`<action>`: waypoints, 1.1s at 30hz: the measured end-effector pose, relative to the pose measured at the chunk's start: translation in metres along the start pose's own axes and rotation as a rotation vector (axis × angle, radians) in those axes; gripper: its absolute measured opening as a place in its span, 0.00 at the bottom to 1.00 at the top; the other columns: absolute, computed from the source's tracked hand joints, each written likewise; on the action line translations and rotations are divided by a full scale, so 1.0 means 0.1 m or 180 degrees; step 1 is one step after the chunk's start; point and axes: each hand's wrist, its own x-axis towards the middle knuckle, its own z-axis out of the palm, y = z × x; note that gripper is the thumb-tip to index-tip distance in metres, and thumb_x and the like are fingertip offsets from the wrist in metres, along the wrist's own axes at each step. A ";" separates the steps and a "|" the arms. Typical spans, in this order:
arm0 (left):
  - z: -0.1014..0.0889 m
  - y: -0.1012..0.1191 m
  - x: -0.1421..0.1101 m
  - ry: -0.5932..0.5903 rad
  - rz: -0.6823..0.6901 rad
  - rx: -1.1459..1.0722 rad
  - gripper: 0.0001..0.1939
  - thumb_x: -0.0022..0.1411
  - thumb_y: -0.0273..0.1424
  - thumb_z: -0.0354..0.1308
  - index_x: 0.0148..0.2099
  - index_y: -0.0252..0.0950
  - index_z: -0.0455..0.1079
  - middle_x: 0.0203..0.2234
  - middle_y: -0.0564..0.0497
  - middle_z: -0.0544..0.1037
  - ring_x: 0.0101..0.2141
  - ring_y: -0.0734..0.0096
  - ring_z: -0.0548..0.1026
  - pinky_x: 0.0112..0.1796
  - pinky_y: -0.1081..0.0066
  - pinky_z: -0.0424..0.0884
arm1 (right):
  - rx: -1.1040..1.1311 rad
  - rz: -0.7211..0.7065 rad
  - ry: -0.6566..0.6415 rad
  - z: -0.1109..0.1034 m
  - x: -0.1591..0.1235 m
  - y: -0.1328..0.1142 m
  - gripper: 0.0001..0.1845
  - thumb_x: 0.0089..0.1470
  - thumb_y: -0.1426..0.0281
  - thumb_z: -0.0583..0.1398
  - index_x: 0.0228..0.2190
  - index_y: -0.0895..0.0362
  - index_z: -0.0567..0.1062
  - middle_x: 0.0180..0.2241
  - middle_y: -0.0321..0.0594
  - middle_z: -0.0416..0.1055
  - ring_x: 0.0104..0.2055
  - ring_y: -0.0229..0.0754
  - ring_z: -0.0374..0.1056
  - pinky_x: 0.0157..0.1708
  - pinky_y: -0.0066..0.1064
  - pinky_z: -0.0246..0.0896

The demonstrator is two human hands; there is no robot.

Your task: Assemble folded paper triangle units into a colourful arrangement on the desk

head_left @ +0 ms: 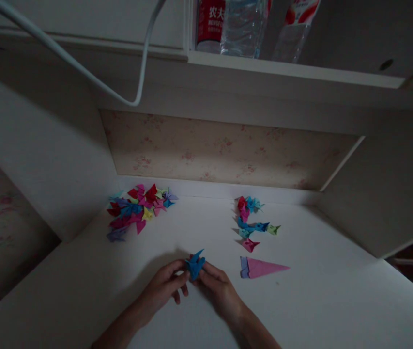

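Note:
A blue folded-paper crane (195,266) is held up between my two hands, low in the middle of the head view. My left hand (165,283) pinches its left side with thumb and forefinger, the other fingers curled below. On the right side, the fingers of my right hand (218,283) close on it, partly hidden behind the paper. To the right lies a flat pink folded-paper piece (266,268), long and pointed, with a lilac piece (244,267) at its wide end.
A heap of colourful folded-paper pieces (133,209) lies at the table's back left. A smaller group of folded-paper pieces (252,227) lies right of centre. Overhead, a shelf (293,70) holds plastic bottles (244,29), and a white cable or arm (83,70) hangs across the upper left.

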 end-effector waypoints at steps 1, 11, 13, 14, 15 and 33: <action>0.00 -0.02 0.01 0.0055 -0.0002 -0.0057 0.14 0.59 0.40 0.57 0.43 0.35 0.66 0.32 0.51 0.73 0.25 0.74 0.74 0.19 0.78 0.66 | -0.0010 0.0006 0.0016 0.01 0.00 0.00 0.18 0.56 0.61 0.60 0.46 0.55 0.75 0.38 0.42 0.70 0.40 0.44 0.63 0.45 0.37 0.56; 0.00 -0.11 0.04 0.0510 -0.0176 -0.0499 0.19 0.58 0.49 0.54 0.39 0.38 0.61 0.34 0.53 0.72 0.23 0.72 0.77 0.15 0.78 0.65 | 0.0076 0.0011 0.0585 -0.09 0.01 0.19 0.27 0.45 0.68 0.68 0.49 0.51 0.72 0.39 0.40 0.73 0.39 0.42 0.66 0.42 0.35 0.58; 0.00 -0.09 0.02 0.0481 -0.0181 -0.0483 0.21 0.59 0.50 0.53 0.41 0.38 0.63 0.37 0.50 0.72 0.25 0.70 0.78 0.15 0.77 0.66 | -0.0059 -0.0026 0.0664 -0.09 0.00 0.19 0.29 0.45 0.69 0.68 0.50 0.50 0.71 0.41 0.41 0.72 0.42 0.43 0.67 0.44 0.37 0.58; 0.00 -0.09 0.02 0.0444 -0.0176 -0.0450 0.21 0.58 0.50 0.54 0.42 0.37 0.63 0.36 0.50 0.72 0.26 0.69 0.78 0.16 0.77 0.67 | -0.0201 -0.0085 0.0673 -0.09 0.00 0.18 0.28 0.45 0.69 0.68 0.50 0.50 0.71 0.42 0.41 0.71 0.43 0.44 0.66 0.45 0.38 0.58; 0.00 -0.09 0.01 0.0411 -0.0172 -0.0404 0.21 0.57 0.50 0.56 0.43 0.37 0.64 0.34 0.51 0.72 0.27 0.68 0.78 0.17 0.77 0.67 | -0.0354 -0.0159 0.0676 -0.09 -0.01 0.17 0.27 0.45 0.69 0.68 0.49 0.50 0.72 0.42 0.41 0.71 0.44 0.45 0.66 0.45 0.38 0.58; -0.03 -0.12 0.06 0.0489 -0.0101 -0.0474 0.20 0.54 0.47 0.60 0.33 0.33 0.70 0.21 0.52 0.73 0.23 0.71 0.73 0.17 0.77 0.66 | -0.1248 -0.0643 0.0384 -0.09 0.00 0.19 0.15 0.52 0.65 0.64 0.43 0.49 0.76 0.38 0.41 0.70 0.40 0.43 0.66 0.40 0.35 0.60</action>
